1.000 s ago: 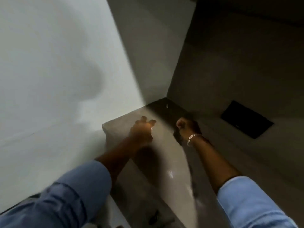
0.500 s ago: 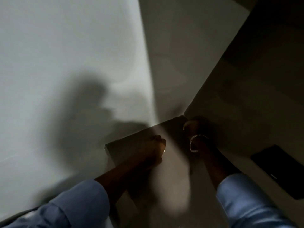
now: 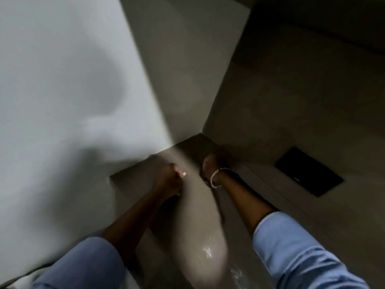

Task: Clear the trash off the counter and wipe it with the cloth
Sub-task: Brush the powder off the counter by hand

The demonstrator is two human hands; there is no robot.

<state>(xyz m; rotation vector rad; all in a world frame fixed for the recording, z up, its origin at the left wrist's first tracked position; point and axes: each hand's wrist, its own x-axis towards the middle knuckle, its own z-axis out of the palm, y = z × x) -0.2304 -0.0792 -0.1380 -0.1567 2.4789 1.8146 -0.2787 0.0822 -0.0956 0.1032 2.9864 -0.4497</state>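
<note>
- Table [image 3: 133,185] dim and blurred, its far corner wedged where the pale wall [image 3: 62,80] meets the shadowed walls; near end cut off at the bottom edge.
- No trash or cloth to be made out on the table; a faint wet glint [image 3: 207,251] near its front end.
- Left hand [image 3: 169,181] over the table's far part, grip curled tight, something small and bright [image 3: 184,174] at the fingertips, too small to tell what.
- Right hand [image 3: 210,165] toward the table's far corner, deep in shadow; grip cannot be told, contents hidden; bracelet [image 3: 215,178] at the wrist.
- Blue sleeves [image 3: 291,251] cut off at the bottom edge.
- Dark flat rectangle [image 3: 308,171] right of the table, nature unclear.
</note>
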